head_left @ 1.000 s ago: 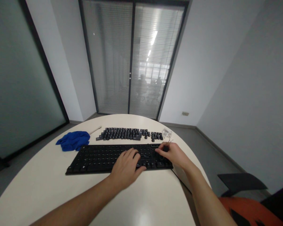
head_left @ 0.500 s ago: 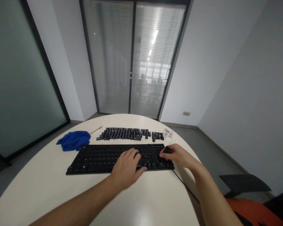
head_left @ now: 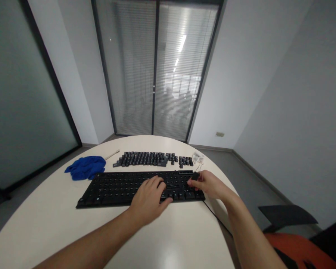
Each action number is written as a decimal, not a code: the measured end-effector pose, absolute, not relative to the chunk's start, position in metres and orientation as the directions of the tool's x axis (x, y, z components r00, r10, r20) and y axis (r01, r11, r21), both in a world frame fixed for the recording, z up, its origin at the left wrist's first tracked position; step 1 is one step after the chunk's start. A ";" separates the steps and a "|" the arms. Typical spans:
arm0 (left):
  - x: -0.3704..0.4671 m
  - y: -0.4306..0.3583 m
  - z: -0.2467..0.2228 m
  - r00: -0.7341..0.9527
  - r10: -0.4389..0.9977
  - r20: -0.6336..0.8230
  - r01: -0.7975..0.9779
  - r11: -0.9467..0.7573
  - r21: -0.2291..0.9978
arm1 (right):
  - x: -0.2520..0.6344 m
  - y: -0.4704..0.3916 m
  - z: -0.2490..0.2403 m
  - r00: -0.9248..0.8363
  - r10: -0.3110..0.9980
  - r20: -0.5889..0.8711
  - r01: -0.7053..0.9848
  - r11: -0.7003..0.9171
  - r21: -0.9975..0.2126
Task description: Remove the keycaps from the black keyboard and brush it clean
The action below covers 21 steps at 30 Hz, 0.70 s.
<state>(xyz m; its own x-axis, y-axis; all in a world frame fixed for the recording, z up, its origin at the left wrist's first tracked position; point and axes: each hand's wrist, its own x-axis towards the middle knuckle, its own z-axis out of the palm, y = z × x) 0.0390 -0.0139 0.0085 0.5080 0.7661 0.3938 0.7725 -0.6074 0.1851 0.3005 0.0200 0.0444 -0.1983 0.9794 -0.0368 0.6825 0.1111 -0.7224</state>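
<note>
A black keyboard [head_left: 114, 189] lies across the table, with most of its keycaps off and rows of bare key posts showing. My left hand [head_left: 148, 200] rests palm down on its right-middle part, fingers slightly bent and thumb out to the side, holding nothing. Over the number-pad end, my right hand [head_left: 208, 184] pinches a small black block-like tool [head_left: 195, 175]. Its lower end is hidden by my fingers, so I cannot tell its kind. Several larger keycaps [head_left: 182, 196] remain along the keyboard's near right edge.
Behind the keyboard, loose black keycaps [head_left: 144, 158] lie in rows on the round white table [head_left: 184, 231]. A blue cloth [head_left: 85, 167] and a thin stick [head_left: 112, 154] are on the left. Crumpled white material [head_left: 197, 157] lies at right. A cable [head_left: 217, 216] runs off the edge.
The view has shifted slightly. The tool in my right hand is a little higher and tilted differently. My left hand stays in the same place on the keyboard.
</note>
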 end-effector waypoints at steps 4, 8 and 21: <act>0.039 -0.014 0.008 0.509 0.758 0.409 0.767 -0.615 0.185 | 0.301 0.020 0.044 -0.213 0.975 -0.056 0.582 0.081 -0.809; 0.037 -0.014 0.006 0.512 0.752 0.414 0.760 -0.622 0.190 | 0.302 0.022 0.040 -0.196 0.980 -0.036 0.574 0.085 -0.814; 0.038 -0.012 0.011 0.393 0.795 0.462 0.707 -0.583 0.401 | 0.254 0.019 0.036 -0.157 0.957 0.242 0.440 0.287 -0.851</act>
